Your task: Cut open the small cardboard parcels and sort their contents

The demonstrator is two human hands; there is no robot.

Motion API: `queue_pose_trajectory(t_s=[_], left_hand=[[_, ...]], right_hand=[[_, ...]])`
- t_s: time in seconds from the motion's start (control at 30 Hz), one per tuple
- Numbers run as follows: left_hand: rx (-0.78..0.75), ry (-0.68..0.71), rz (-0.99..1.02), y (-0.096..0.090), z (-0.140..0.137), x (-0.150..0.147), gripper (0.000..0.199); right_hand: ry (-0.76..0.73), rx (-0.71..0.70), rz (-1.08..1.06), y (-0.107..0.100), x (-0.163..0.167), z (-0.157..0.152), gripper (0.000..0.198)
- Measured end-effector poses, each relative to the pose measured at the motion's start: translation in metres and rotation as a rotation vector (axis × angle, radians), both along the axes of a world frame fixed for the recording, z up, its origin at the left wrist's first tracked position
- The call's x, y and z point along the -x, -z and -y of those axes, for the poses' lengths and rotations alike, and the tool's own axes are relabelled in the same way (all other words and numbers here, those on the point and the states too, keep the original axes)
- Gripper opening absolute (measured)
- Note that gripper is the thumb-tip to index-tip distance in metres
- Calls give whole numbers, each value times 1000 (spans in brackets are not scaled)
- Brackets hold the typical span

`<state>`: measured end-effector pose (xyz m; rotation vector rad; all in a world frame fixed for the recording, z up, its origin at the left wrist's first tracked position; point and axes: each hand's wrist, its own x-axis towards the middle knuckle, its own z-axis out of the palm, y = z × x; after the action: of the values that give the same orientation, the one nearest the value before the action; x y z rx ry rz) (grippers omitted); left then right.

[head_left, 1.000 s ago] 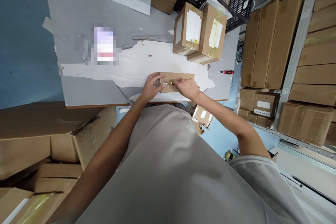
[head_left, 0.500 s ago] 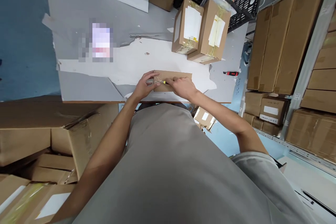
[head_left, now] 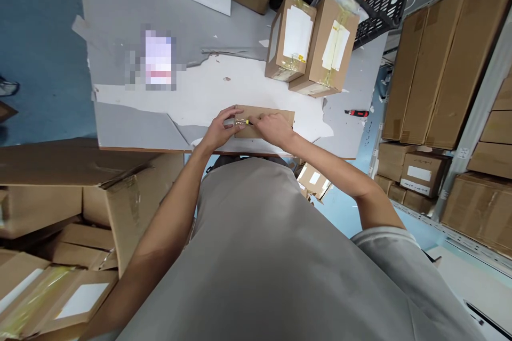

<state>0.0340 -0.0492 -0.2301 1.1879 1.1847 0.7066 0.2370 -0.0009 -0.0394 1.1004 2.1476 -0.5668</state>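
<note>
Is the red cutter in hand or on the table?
On the table: the cutter lies near the right edge; left hand and right hand are both at the cardboard.

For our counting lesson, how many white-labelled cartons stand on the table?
2: the left carton, beyond the right hand, and the right carton beside it, both near the black plastic crate. Others may be hidden.

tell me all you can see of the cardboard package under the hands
The cardboard package is brown and rectangular, lying lengthwise along the table near its front edge. Clear tape shines on the package's left end, held by the left hand. The right hand, gripping a yellow-marked tool, covers much of the rest. Depth is unclear.
</note>
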Motion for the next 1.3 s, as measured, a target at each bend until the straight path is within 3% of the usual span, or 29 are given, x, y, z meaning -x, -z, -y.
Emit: queue_pose_trajectory(t_s=[0.3,0.57,0.9,1.3], left_hand=[[22,9,-8,-7,0,2,77],[25,-28,14,-8,-3,1,84],[68,-81,9,-17,-2,-1,74],[78,-120,-62,-31,1,-9,65]], right_hand=[[-35,-34,-8,2,4,1,42],[-69,-24,-34,-11,15,-9,37],[-34,-27,112,-20,-42,-11,43],[58,-46,-66,-14,-63,-7,42]])
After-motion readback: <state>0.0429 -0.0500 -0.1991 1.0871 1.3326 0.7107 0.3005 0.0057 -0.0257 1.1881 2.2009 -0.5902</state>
